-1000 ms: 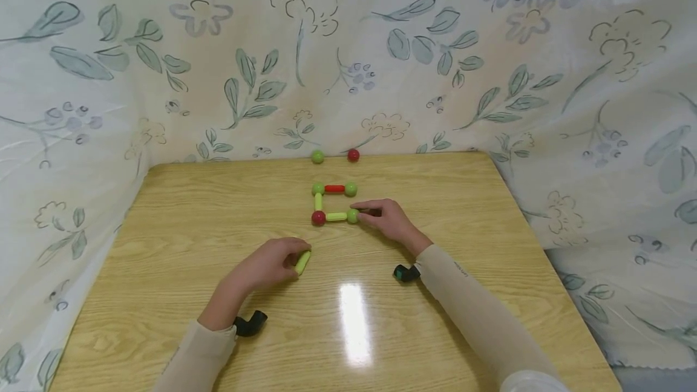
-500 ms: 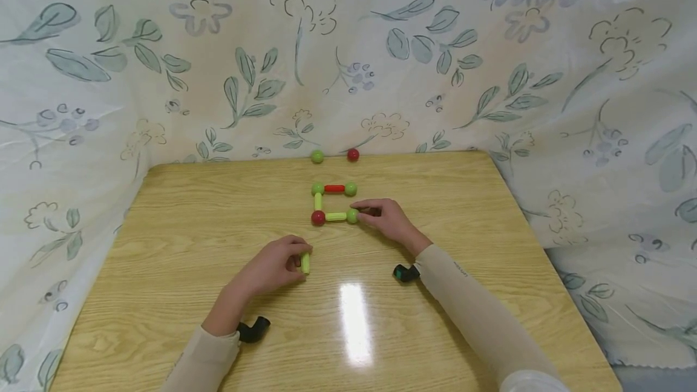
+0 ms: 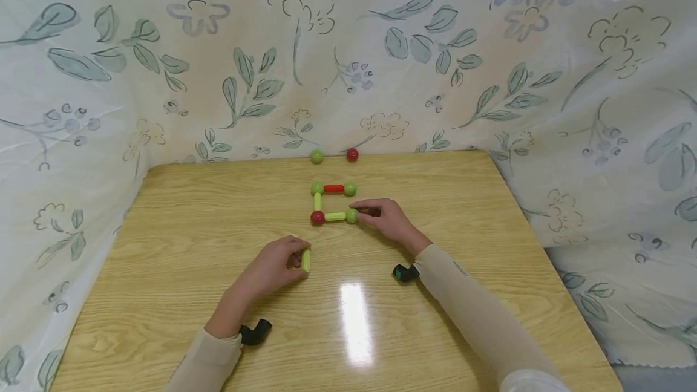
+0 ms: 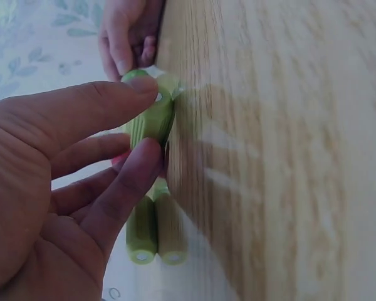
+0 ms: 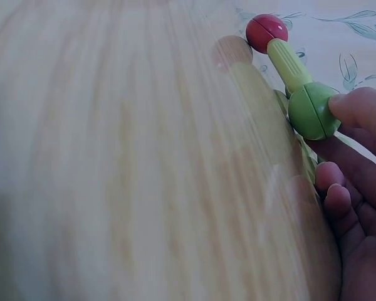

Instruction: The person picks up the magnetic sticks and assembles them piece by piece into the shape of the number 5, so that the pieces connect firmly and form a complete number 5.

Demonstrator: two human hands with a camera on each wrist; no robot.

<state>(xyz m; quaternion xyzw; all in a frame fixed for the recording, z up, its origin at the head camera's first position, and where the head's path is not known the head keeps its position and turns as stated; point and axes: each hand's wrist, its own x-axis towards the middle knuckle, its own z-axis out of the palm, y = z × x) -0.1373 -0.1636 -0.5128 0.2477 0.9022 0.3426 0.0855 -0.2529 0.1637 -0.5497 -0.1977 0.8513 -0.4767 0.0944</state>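
My left hand [image 3: 272, 268] pinches a yellow-green rod [image 3: 306, 261] between thumb and fingers, low over the table in front of a small frame of rods and balls. In the left wrist view, a second green rod [image 4: 141, 232] shows below the fingers, beside its reflection; the hand hides it from the head view. My right hand [image 3: 388, 219] pinches a green ball [image 3: 352, 216] at the frame's near right corner. A yellow-green rod [image 3: 335, 216] joins that ball to a red ball [image 3: 317, 218]. Another yellow-green rod [image 3: 317, 201] leads back to a green ball [image 3: 317, 189].
A red rod [image 3: 334, 189] links the far left ball to another green ball [image 3: 350, 189]. One loose green ball [image 3: 317, 156] and one loose red ball [image 3: 352, 155] lie at the back edge of the wooden table [image 3: 218, 210]. Floral cloth [image 3: 348, 77] hangs behind.
The rod in my left hand has turned from slanted to nearly straight away from me, with a slight shift of that hand to the right. My right hand keeps its place on the green ball.
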